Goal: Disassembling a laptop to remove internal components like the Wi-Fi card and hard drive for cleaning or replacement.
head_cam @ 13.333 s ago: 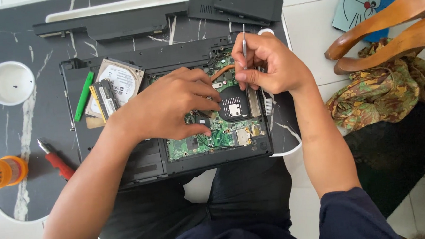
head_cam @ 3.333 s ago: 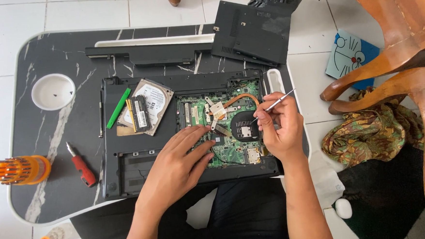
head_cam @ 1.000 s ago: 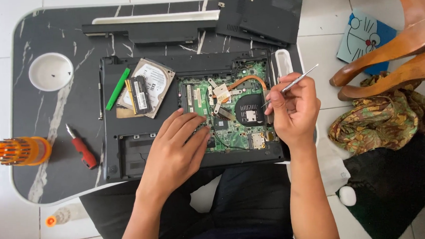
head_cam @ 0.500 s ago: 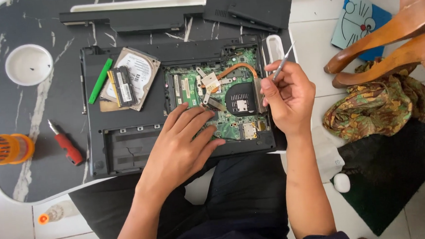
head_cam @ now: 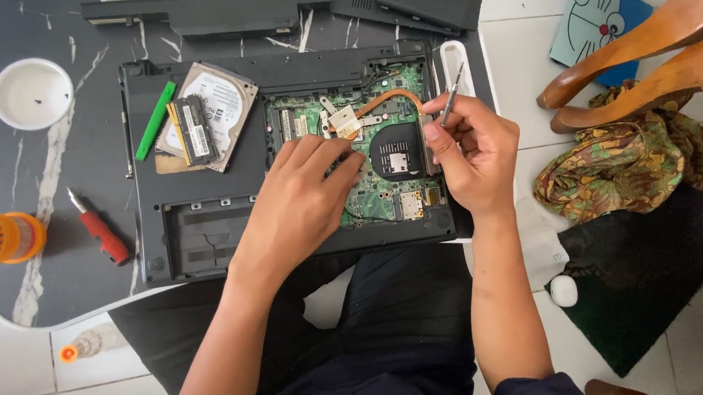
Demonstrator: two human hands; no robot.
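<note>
The left hand [head_cam: 299, 196] lies palm-down on the green circuit board [head_cam: 358, 161] of the opened laptop [head_cam: 285, 161], fingers spread loosely and gripping nothing, fingertips near the copper heat pipe [head_cam: 390, 101]; the right hand [head_cam: 473, 151] pinches a thin metal tool [head_cam: 452, 96] between thumb and forefinger, its shaft angled up and away over the laptop's right edge. The laptop sits bottom-up on a dark marbled table [head_cam: 46, 181] — across the person's lap side — with a hard drive [head_cam: 214, 108], a memory stick [head_cam: 192, 130] and a green stick [head_cam: 155, 120] resting on its left half. Working well here, I judge, means keeping the left palm light on the board as a brace, pressing on no chip, and bringing the tool tip down slowly and squarely rather than at a slant. The left forearm comes straight up from below; the right wrist is bent inward, elbow close to the body. A red-handled screwdriver [head_cam: 101, 235], an orange bit holder [head_cam: 1, 237] and a white dish [head_cam: 32, 94] lie well to the left.
</note>
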